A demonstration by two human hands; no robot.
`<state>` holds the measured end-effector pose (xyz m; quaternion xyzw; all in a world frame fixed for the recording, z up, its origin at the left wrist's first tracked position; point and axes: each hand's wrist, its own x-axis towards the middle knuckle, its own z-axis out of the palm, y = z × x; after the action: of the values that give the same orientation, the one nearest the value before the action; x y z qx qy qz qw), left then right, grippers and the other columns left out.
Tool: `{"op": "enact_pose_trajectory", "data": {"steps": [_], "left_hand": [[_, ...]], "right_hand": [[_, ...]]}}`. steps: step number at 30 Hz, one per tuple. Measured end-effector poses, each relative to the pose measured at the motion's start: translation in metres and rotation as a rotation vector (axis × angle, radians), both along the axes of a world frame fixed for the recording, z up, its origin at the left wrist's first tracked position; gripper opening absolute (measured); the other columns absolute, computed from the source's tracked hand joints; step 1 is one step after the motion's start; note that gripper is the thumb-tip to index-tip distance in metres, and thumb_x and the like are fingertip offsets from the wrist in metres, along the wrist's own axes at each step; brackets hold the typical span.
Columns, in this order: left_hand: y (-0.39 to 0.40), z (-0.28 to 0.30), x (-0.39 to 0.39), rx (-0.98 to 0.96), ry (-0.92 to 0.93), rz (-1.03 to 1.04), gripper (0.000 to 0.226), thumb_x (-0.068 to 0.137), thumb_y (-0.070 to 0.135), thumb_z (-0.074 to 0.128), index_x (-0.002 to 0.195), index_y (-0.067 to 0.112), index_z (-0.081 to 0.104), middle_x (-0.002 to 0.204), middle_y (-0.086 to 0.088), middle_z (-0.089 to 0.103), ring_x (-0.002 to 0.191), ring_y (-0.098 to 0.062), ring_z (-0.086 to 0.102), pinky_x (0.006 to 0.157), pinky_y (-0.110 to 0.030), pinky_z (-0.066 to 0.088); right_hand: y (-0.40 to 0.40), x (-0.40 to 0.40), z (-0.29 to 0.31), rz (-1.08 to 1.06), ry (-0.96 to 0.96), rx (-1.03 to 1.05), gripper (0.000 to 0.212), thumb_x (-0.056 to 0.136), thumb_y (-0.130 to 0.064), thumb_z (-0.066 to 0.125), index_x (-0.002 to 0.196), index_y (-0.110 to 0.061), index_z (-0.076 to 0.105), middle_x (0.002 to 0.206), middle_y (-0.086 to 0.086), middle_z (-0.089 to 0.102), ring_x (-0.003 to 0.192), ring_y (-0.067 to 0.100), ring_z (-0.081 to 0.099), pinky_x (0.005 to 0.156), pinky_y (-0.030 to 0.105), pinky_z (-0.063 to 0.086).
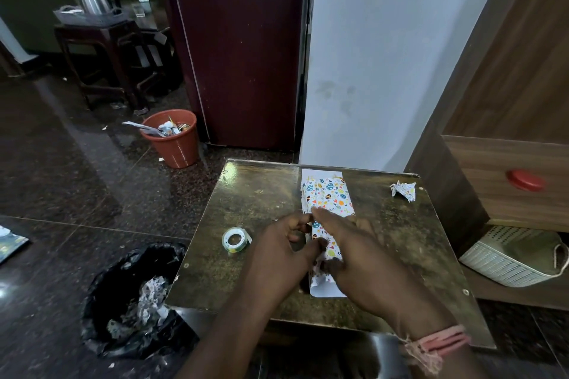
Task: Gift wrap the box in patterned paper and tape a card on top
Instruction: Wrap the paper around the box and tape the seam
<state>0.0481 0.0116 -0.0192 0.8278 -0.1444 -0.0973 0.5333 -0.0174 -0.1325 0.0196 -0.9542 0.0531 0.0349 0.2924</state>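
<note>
Hands, left hand [284, 248] and right hand [354, 251], press curled fingers onto the patterned paper [327, 194] around the box mid-bench, pinching a fold; slack grip could let it spring open before tape roll [235, 240] is reached.

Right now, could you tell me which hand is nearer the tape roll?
Left. The left hand lies just right of the tape roll; the right hand is farther right, beyond the wrapped box.

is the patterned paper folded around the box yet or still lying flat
Folded around it: the patterned paper forms a long narrow parcel on the table, with both hands pressing its near part. Whether tape holds it, cannot tell.
</note>
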Motion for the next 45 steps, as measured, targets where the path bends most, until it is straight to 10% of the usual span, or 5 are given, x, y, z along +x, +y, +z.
{"op": "enact_pose_trajectory", "data": {"steps": [5, 12, 17, 25, 45], "left_hand": [[0.004, -0.002, 0.002, -0.021, 0.026, -0.024, 0.034, 0.083, 0.035, 0.078, 0.116, 0.042, 0.072, 0.090, 0.010, 0.075, 0.081, -0.008, 0.073, 0.081, -0.045, 0.061], [0.033, 0.007, 0.020, 0.102, -0.102, 0.178, 0.034, 0.089, 0.008, 0.068, 0.113, 0.032, 0.074, 0.101, 0.018, 0.074, 0.084, 0.012, 0.064, 0.077, -0.013, 0.053], [0.063, 0.008, 0.034, 0.532, 0.020, 0.233, 0.064, 0.081, 0.021, 0.066, 0.143, 0.033, 0.052, 0.145, -0.012, 0.049, 0.134, -0.035, 0.040, 0.111, -0.044, 0.034], [0.069, 0.001, 0.038, 0.691, 0.053, 0.150, 0.078, 0.086, 0.033, 0.077, 0.153, 0.035, 0.038, 0.152, -0.007, 0.044, 0.140, -0.035, 0.034, 0.112, -0.048, 0.034], [0.052, 0.032, 0.025, -0.401, 0.180, -0.085, 0.063, 0.081, -0.008, 0.077, 0.132, 0.026, 0.063, 0.125, 0.002, 0.072, 0.114, -0.018, 0.070, 0.095, -0.036, 0.055]], "right_hand": [[-0.011, 0.007, -0.017, -0.022, 0.013, 0.152, 0.099, 0.093, -0.014, 0.064, 0.150, -0.065, 0.002, 0.147, -0.003, 0.040, 0.143, 0.012, 0.027, 0.112, 0.027, 0.031], [-0.017, 0.004, -0.024, -0.029, -0.099, 0.339, 0.073, 0.106, -0.010, 0.046, 0.158, -0.046, 0.012, 0.141, -0.041, 0.045, 0.136, -0.014, 0.038, 0.120, 0.027, 0.030], [-0.017, 0.009, -0.025, -0.157, -0.235, 0.419, 0.074, 0.102, 0.003, 0.046, 0.158, -0.039, 0.022, 0.131, -0.023, 0.064, 0.066, -0.014, 0.057, 0.059, 0.008, 0.040], [-0.028, 0.016, -0.034, -0.195, -0.360, 0.508, 0.083, 0.096, 0.006, 0.057, 0.156, -0.045, 0.028, 0.120, -0.011, 0.070, 0.065, 0.003, 0.044, 0.059, 0.021, 0.049], [-0.002, 0.010, 0.004, -0.244, -0.467, 0.500, 0.015, 0.094, -0.029, 0.070, 0.105, -0.039, 0.072, 0.106, -0.022, 0.069, 0.097, 0.008, 0.058, 0.078, 0.030, 0.052]]}}
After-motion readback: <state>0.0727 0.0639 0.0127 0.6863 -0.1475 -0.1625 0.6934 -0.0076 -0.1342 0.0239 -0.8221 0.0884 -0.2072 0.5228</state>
